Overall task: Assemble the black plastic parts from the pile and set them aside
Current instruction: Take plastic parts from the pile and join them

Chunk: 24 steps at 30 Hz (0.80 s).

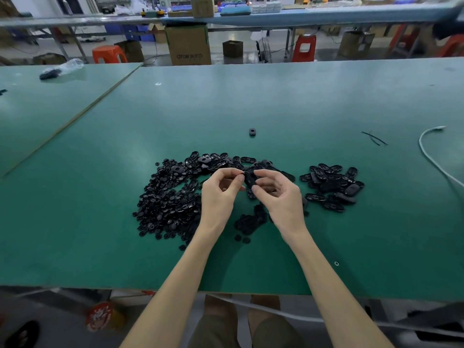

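- Green table [276, 96]; cardboard box [188, 45] behind, top centre.
- Clear bag [72, 64], upper left, holds dark pieces [50, 74].
- Your left hand [221, 194] and right hand [281, 194] pinch one black part [249, 179].

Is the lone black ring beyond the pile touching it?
No, the small black plastic ring sits apart from the pile of black plastic parts, bare green tabletop between.

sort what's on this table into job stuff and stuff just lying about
Job: big pile of black parts, black part pinched between left hand and right hand, smaller pile at right.
Lying about: white cable, thin black strips, plastic bag.
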Tool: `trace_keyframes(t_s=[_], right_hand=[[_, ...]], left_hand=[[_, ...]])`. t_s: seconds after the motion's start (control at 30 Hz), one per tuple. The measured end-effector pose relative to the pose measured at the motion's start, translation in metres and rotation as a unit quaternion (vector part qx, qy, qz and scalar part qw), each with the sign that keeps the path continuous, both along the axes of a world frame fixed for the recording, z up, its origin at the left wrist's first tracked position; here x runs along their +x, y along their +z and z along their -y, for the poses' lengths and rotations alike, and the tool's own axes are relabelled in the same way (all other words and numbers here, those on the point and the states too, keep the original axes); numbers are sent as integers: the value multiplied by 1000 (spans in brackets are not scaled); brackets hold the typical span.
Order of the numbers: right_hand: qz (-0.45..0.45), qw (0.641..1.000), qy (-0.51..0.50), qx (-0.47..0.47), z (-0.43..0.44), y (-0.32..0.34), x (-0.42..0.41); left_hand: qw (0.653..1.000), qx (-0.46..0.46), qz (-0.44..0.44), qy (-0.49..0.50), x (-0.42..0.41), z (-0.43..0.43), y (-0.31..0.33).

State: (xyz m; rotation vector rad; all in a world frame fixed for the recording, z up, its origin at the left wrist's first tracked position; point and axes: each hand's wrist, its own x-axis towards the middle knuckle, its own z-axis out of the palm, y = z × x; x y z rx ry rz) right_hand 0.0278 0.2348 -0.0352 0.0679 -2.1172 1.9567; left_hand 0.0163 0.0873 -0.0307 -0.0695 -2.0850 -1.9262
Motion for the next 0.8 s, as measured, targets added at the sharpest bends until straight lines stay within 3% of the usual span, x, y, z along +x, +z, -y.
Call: trace_keyframes(t_s=[0.17, 0.43, 0.8], right_hand=[[2, 998, 37, 47, 4, 2, 1], [6, 999, -24, -40, -1, 3, 1], [17, 999, -11, -47, 1, 3, 4]], left_hand=[[1000, 5, 0, -20, 0, 1, 0], [1000, 3, 6, -24, 0, 1, 0], [999, -3, 10, -36, -2, 2, -4]])
